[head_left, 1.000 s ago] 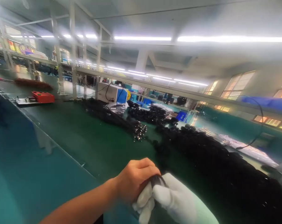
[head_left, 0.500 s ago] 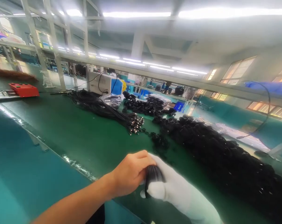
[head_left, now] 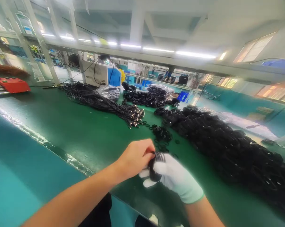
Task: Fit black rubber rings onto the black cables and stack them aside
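A small coil of black cable (head_left: pixel 155 170) is between my hands above the near part of the green tabletop (head_left: pixel 95 138). My right hand (head_left: pixel 172 173), in a white glove, grips the coil from the right, thumb across its front and fingers curled beneath. From the left, my bare left hand (head_left: pixel 139 157) pinches at the coil's upper edge; its fingertips are partly hidden. Just beyond my hands lie small black rings (head_left: pixel 162 134), loose and heaped. A long bundle of black cables (head_left: pixel 102 102) with shiny metal ends rests farther back.
A large heap of black coils (head_left: pixel 218 145) fills the table's right side. Plastic-wrapped packs (head_left: pixel 160 90) lie at the back near a white-and-blue machine (head_left: pixel 101 74). A red device (head_left: pixel 12 85) sits at the far left. Metal posts and a shelf beam (head_left: pixel 142 56) cross above the table.
The view has tilted a little. My hands stay together on the coil, now slightly higher in the picture, and more of the gloved fingers show beneath it.
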A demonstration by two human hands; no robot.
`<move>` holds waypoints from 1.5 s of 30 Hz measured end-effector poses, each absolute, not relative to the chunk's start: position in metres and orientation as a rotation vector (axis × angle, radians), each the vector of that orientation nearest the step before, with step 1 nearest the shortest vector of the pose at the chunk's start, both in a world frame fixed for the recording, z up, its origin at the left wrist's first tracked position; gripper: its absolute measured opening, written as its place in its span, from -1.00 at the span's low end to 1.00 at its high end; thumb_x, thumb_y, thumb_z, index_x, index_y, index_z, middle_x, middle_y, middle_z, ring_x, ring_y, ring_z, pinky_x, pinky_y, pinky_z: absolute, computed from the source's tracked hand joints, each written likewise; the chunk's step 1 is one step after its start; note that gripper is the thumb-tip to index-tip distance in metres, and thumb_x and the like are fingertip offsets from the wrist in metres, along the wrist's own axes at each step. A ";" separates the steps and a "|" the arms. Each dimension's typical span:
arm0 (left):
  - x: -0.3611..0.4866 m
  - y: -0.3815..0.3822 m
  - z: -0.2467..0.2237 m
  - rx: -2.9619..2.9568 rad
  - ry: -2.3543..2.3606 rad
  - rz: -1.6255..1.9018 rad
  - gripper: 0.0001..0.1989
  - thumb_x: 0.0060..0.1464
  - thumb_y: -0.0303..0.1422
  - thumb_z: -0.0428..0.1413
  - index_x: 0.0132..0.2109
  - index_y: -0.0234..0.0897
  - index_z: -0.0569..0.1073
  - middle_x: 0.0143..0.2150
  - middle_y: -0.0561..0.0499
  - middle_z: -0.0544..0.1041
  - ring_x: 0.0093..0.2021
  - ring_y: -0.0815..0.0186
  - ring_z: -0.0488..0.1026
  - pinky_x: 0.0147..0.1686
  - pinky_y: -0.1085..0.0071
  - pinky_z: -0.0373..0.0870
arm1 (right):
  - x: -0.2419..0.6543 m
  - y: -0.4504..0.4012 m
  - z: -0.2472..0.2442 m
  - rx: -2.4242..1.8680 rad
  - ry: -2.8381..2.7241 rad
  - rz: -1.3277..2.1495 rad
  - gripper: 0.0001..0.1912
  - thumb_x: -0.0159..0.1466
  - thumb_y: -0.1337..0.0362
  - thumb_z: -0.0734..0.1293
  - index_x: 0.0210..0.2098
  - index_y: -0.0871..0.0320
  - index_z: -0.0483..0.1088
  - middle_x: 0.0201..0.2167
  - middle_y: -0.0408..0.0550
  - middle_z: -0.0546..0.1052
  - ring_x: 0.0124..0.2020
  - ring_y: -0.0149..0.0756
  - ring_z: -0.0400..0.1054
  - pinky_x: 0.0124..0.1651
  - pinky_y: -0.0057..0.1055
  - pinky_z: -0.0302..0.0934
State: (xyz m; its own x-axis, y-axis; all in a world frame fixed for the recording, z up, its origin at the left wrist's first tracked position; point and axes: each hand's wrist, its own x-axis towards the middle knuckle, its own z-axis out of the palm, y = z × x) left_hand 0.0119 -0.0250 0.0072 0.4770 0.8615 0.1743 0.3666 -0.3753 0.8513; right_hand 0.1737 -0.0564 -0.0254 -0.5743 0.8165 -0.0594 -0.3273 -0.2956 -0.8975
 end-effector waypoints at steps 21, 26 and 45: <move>0.024 -0.014 -0.013 1.927 1.234 0.640 -0.91 -0.10 -0.44 0.02 -0.35 -0.22 0.36 -0.48 0.11 0.44 -0.51 0.39 0.34 -0.56 0.53 0.21 | 0.162 -0.053 -0.045 -0.876 -1.108 1.772 -0.81 0.06 0.29 0.39 -0.40 0.31 0.35 -0.60 -0.11 0.39 -0.65 -0.47 0.27 -0.65 -0.59 0.19; 0.024 -0.019 -0.013 1.990 1.245 0.782 -0.84 -0.12 -0.54 -0.04 -0.37 -0.23 0.36 -0.46 0.11 0.43 -0.44 0.40 0.35 -0.44 0.51 0.25 | 0.166 -0.055 -0.047 -0.776 -1.065 1.879 -0.74 0.10 0.21 0.38 -0.31 0.28 0.36 -0.41 -0.02 0.42 -0.45 -0.33 0.38 -0.47 -0.40 0.39; 0.053 0.076 -0.052 2.168 1.085 0.526 -0.96 -0.05 -0.44 0.07 -0.36 -0.24 0.39 -0.40 0.09 0.41 -0.32 0.31 0.36 -0.25 0.41 0.26 | 0.203 -0.042 -0.064 -0.820 -0.642 1.803 -0.59 0.08 0.26 0.43 -0.13 0.24 0.27 -0.42 -0.02 0.46 -0.39 -0.22 0.40 -0.46 -0.37 0.30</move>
State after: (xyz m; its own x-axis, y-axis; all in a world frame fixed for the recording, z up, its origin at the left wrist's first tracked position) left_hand 0.0529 0.0760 -0.0519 0.5770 0.8143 0.0632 0.5539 -0.4469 0.7025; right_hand 0.2027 -0.0415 -0.0639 -0.2582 0.9361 -0.2387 -0.5744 -0.3474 -0.7412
